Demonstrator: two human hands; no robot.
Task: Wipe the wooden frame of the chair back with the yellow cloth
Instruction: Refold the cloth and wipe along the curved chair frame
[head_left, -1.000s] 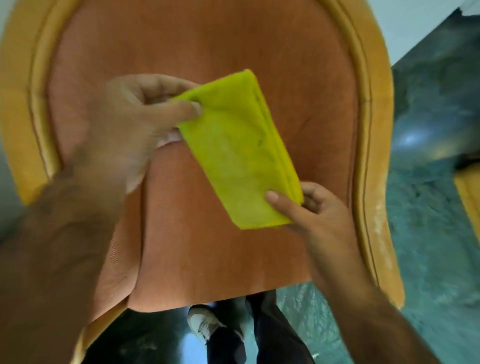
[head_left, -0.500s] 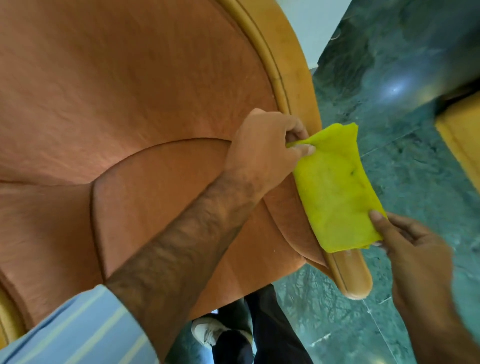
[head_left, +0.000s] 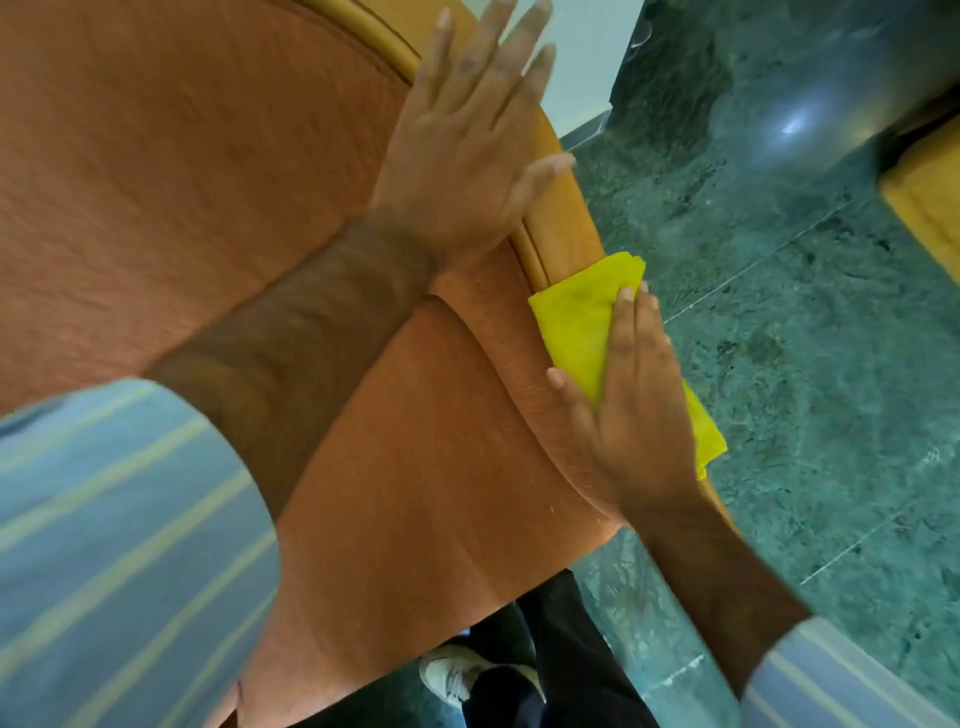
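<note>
We press the yellow cloth (head_left: 576, 317) flat against the wooden frame (head_left: 563, 223) on the outer edge of the chair back with our right hand (head_left: 628, 410), its fingers (head_left: 626, 322) straight and laid over the folded cloth, holding it by pressure, not in a pinch. Our left hand (head_left: 467, 156) is spread wide, holding nothing, resting higher up where the frame meets the orange upholstery (head_left: 182, 182), which seems to steady the chair.

To wipe well, we judge it best to keep the palm flat and run the cloth along the rail, following its curve and working into the groove beside the padding. The lower end of the cloth hangs free past the rail, so we should keep it folded under the hand.

Beyond the rail there is only green marble floor (head_left: 805, 389), so the outward side is open. Upward, our left hand sits on the path and would need to shift. Our shoe (head_left: 457, 675) shows below the chair.
</note>
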